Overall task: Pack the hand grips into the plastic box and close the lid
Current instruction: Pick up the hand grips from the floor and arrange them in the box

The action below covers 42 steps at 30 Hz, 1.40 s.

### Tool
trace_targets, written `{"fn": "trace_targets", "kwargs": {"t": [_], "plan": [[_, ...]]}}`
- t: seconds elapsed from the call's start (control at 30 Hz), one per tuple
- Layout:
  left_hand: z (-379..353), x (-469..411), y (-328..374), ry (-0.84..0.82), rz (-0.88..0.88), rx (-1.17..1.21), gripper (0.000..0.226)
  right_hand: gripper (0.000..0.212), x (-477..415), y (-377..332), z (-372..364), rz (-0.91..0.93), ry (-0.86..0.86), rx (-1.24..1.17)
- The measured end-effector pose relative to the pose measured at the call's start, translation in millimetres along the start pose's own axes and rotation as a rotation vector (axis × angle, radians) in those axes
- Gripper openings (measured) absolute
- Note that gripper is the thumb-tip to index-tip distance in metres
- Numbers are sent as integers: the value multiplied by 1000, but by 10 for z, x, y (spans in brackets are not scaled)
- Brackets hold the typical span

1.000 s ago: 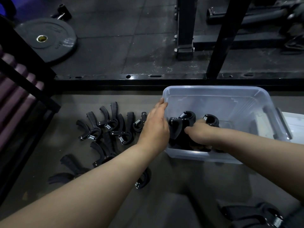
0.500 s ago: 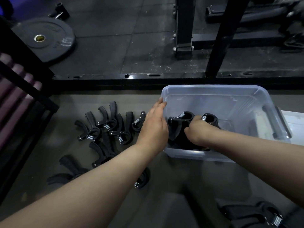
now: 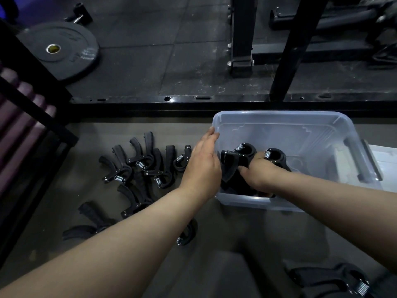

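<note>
Head view: almost nothing has moved in the last second; the right hand [image 3: 261, 176] sits slightly lower in the box [image 3: 279, 117]. Its fingers curl round a bunch of hand grips [image 3: 245, 150] at the box's near-left end. The left hand [image 3: 203, 166] is flat with fingers straight, braces the outer left wall and holds nothing.

Risk: the grips stand on end and could topple or snag springs on release. Piled high, they'd block the lid [image 3: 384, 160], likely the white panel just right of the box.

Many loose grips [image 3: 146, 166] lie on the floor [image 3: 90, 147] left of the box: black curved handles, steel coil springs.
</note>
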<state>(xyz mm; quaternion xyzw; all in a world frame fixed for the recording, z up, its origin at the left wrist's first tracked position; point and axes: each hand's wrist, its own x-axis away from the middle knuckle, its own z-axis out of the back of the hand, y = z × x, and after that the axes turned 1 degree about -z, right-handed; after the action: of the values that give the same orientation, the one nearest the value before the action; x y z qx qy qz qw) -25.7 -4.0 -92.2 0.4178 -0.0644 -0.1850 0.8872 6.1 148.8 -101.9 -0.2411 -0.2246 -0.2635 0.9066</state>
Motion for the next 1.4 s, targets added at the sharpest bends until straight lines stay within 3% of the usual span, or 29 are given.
{"fn": "trace_targets", "kwargs": {"t": [0.1,0.5,0.63,0.83,1.0,1.1,1.23,1.4], "plan": [[2,2,1,-2,-2,-8,52,77,-11,31,5,-10,-33,56],[-6,2,-33,-4,-4,25,51,66,21,62,51,64,-22,173],[-8,-3,-64,19,13,88,51,43,104,17,140,239,179,104],[1,-1,-111,45,55,169,50,48,147,-362,77,625,299,-199],[-10,4,-213,48,183,219,51,49,79,-686,-49,725,344,-224],[11,113,-438,-7,92,101,52,50,-9,-812,-158,648,316,-233],[79,392,-874,-90,40,-86,54,56,-62,-852,-283,618,347,-54],[348,530,-1433,-52,188,-283,52,55,-39,-835,-300,617,341,-41]]}}
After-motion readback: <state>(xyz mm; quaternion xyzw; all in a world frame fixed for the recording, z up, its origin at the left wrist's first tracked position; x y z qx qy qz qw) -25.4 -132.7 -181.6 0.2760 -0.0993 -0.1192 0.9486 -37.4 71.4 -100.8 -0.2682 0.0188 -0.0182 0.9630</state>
